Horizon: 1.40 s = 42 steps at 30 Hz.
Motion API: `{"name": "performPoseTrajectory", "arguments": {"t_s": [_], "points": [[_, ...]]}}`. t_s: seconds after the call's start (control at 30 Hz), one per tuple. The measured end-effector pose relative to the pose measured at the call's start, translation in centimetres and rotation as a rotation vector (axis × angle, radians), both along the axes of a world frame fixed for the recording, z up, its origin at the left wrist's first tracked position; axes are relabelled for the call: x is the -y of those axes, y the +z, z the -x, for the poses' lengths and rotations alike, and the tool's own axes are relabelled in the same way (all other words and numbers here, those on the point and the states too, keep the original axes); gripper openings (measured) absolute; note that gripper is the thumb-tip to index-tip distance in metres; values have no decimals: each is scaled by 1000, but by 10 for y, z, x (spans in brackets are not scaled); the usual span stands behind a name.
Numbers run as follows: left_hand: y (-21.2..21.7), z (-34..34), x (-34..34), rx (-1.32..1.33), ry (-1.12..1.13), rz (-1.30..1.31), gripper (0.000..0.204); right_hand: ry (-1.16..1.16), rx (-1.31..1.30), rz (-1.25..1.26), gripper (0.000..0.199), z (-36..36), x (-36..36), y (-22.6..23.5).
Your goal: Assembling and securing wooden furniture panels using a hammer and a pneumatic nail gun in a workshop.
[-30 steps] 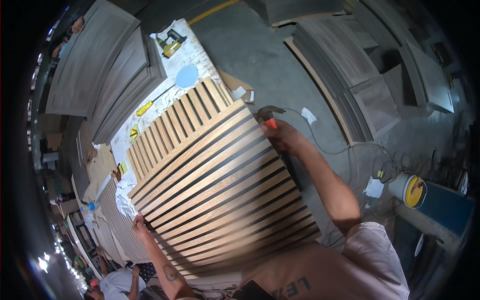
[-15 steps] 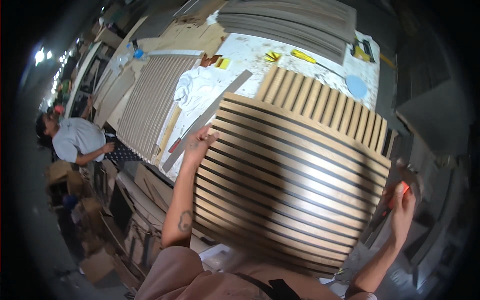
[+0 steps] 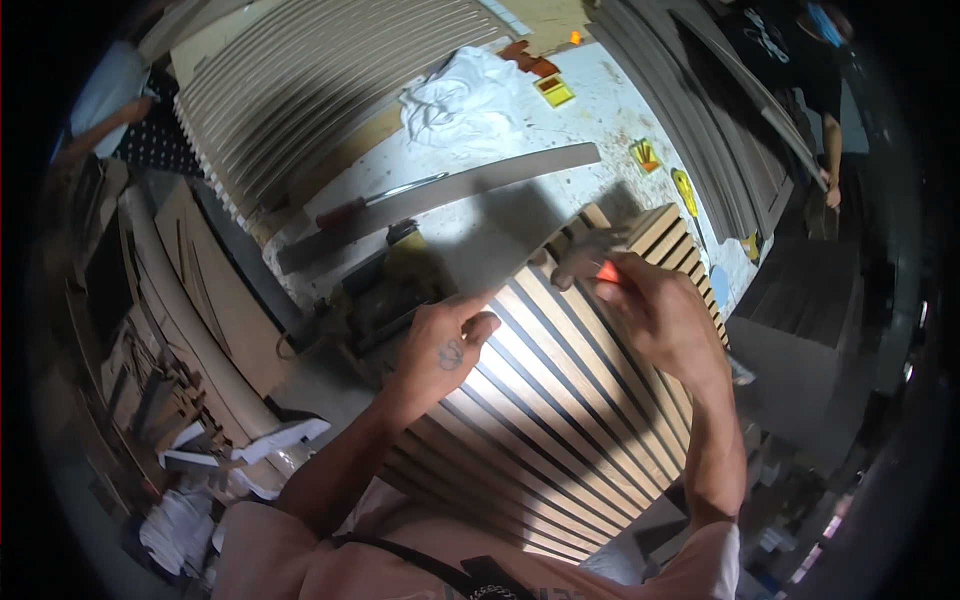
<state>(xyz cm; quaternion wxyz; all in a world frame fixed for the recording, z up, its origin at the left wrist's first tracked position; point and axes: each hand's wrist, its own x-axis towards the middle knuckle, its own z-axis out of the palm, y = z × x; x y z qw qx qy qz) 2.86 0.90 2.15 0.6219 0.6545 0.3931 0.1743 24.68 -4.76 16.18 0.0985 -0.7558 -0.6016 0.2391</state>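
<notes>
There's the slatted panel (image 3: 560,395), tilted right before the pale shirt (image 3: 280,555), its upper end close to a second slatted panel (image 3: 685,245). The left hand (image 3: 440,345) has thumb and forefinger apart at its upper-left edge; whether they pinch it, I can't tell. The right hand (image 3: 665,315) wraps a blurred, orange-gripped hammer (image 3: 578,265) over it. Looks stiff, fairly light, thin slats likely to chip; opposite edges seem the best hold. Tight beyond: grey strip (image 3: 480,182), stacked boards (image 3: 690,120); more room seems nearer the body.
</notes>
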Motion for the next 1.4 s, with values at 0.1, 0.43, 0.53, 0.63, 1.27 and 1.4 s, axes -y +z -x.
{"name": "performPoseTrajectory", "arguments": {"t_s": [0.1,0.43,0.53,0.63,1.27,1.4], "points": [[1,7,-1,64,-49,-138,34,154,36,252,21,1,-37,-18],[-4,22,-12,-142,-146,166,34,462,164,317,23,53,-100,-22],[3,21,-15,-220,-195,197,36,552,171,285,19,57,-98,-29],[-5,21,-10,-237,-174,123,40,625,177,317,18,62,-95,-34],[5,-31,-34,-325,-262,278,46,440,237,415,15,49,-108,-15],[9,-49,-41,-377,-254,170,50,330,224,207,13,33,-102,-24]]}}
